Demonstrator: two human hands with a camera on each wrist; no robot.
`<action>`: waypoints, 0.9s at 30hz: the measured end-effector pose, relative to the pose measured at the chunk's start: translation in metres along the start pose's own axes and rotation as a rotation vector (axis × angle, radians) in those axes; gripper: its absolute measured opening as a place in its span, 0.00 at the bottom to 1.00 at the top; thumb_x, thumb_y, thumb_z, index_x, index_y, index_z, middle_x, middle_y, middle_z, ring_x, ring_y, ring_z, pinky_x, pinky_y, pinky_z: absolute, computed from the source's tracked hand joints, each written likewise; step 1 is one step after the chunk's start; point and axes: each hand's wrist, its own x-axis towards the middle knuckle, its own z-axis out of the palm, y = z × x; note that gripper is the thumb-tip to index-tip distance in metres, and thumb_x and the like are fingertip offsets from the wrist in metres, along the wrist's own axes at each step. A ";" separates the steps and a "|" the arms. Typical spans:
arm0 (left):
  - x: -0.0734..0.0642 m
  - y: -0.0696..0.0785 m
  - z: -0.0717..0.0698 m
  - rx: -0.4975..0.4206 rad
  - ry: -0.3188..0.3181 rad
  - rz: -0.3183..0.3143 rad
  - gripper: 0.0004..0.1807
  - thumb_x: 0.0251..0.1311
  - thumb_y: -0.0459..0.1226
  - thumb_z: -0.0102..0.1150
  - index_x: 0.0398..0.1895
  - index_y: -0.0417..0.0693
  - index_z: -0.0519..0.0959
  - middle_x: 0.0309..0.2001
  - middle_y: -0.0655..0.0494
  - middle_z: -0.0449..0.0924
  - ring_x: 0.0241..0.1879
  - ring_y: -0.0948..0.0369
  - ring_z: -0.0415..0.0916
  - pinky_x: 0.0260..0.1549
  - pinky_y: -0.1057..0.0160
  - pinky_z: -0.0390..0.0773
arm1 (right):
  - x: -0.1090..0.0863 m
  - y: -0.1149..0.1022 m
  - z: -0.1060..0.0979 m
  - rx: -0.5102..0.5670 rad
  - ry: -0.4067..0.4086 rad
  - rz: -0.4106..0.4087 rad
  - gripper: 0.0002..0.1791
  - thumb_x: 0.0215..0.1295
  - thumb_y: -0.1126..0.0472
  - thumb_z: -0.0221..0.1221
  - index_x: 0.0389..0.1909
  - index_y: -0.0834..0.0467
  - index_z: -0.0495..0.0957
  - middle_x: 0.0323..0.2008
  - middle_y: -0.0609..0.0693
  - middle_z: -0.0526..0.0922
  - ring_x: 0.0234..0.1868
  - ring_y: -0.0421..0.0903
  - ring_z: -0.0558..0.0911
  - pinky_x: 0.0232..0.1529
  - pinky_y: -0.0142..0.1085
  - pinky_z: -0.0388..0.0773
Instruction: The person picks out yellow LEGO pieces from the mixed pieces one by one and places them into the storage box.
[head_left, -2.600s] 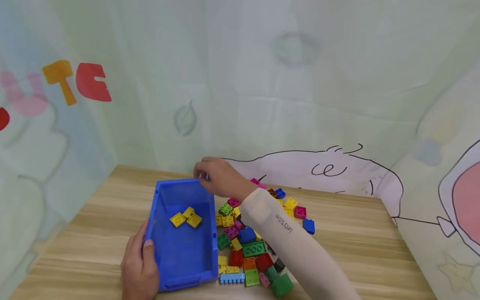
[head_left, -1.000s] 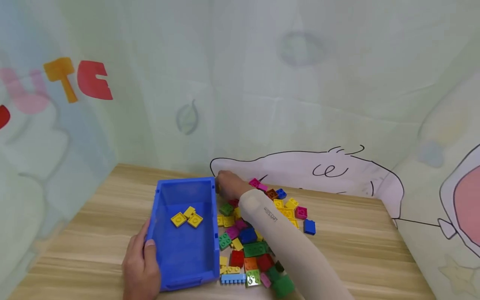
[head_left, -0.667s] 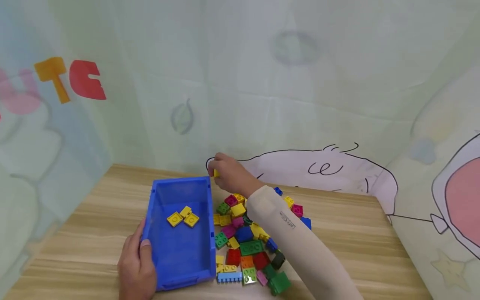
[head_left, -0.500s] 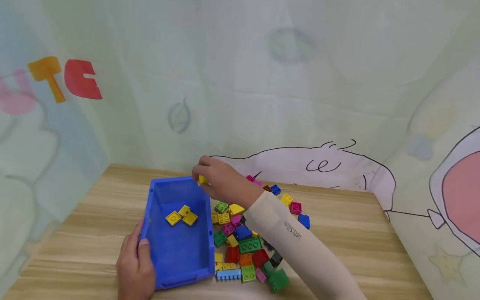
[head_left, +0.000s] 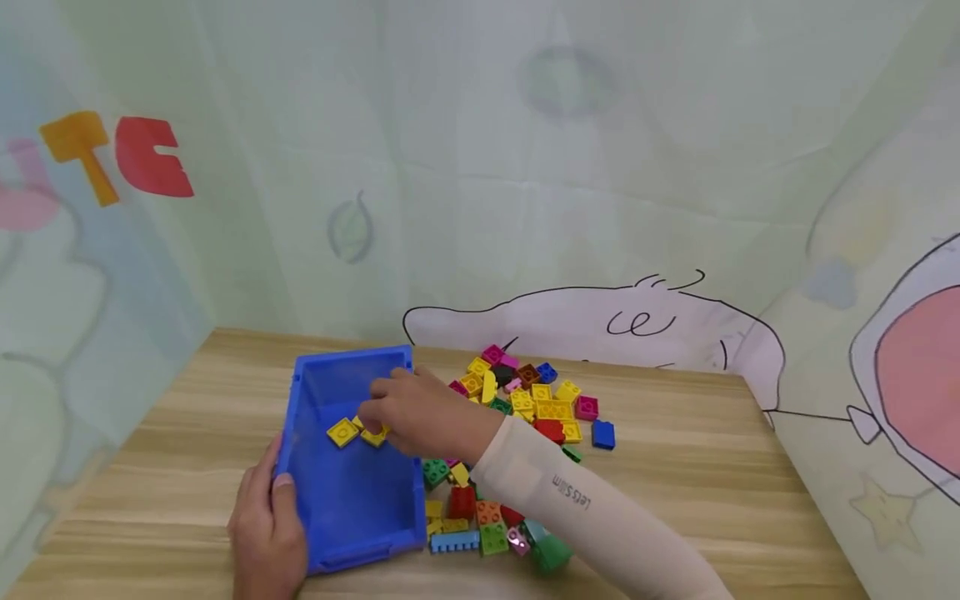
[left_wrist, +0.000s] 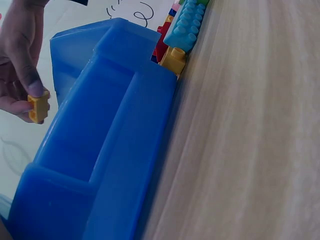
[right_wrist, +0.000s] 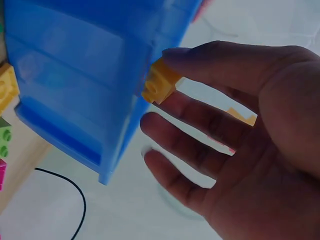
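Note:
A blue plastic bin [head_left: 356, 508] stands on the table, with a few yellow bricks [head_left: 342, 432] lying on its floor. Along the bin's left side, my left hand [head_left: 267, 533] grips the wall, thumb over the rim. My right hand [head_left: 423, 412] reaches over the bin's right wall, above the bricks inside. Between its thumb and fingertips it pinches a small yellow toy brick [right_wrist: 162, 82], which the left wrist view also shows over the bin. In the head view this held brick is mostly hidden by the hand.
A loose pile of coloured bricks [head_left: 553, 409] spreads right of the bin, partly under the right forearm. A light blue brick [head_left: 454, 542] lies close by the bin's front right corner. Printed cloth [head_left: 480, 183] hangs behind the wooden table [head_left: 690, 492].
My right hand went to the table behind the bin's right corner, lifted a yellow brick and carried it forward over the bin. My left hand keeps its hold on the bin.

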 end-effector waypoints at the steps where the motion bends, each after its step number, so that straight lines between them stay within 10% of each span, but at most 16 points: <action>1: 0.000 0.000 0.000 0.003 -0.001 -0.003 0.25 0.78 0.36 0.40 0.74 0.51 0.68 0.54 0.39 0.75 0.53 0.44 0.72 0.56 0.50 0.67 | 0.000 0.000 0.002 0.002 -0.003 0.010 0.07 0.66 0.58 0.67 0.43 0.44 0.85 0.39 0.39 0.78 0.42 0.41 0.71 0.46 0.37 0.69; 9: 0.000 0.001 -0.001 0.009 0.001 0.001 0.24 0.77 0.36 0.40 0.74 0.50 0.68 0.53 0.39 0.75 0.53 0.45 0.72 0.57 0.57 0.67 | -0.009 0.001 0.005 -0.001 0.027 0.018 0.08 0.66 0.57 0.67 0.44 0.41 0.84 0.42 0.38 0.79 0.46 0.42 0.70 0.52 0.44 0.67; 19: 0.002 -0.003 0.003 -0.031 0.010 0.080 0.25 0.75 0.32 0.43 0.73 0.47 0.69 0.53 0.36 0.75 0.53 0.45 0.71 0.56 0.67 0.63 | -0.056 0.026 -0.013 0.324 0.442 -0.001 0.05 0.65 0.66 0.65 0.38 0.56 0.80 0.39 0.44 0.79 0.44 0.41 0.76 0.47 0.26 0.72; 27: 0.003 -0.004 0.000 -0.009 0.003 0.070 0.25 0.76 0.33 0.42 0.74 0.48 0.68 0.52 0.36 0.75 0.52 0.45 0.71 0.56 0.62 0.64 | -0.074 0.028 0.021 0.384 0.173 -0.016 0.05 0.64 0.64 0.68 0.40 0.56 0.85 0.40 0.44 0.81 0.41 0.37 0.77 0.45 0.22 0.72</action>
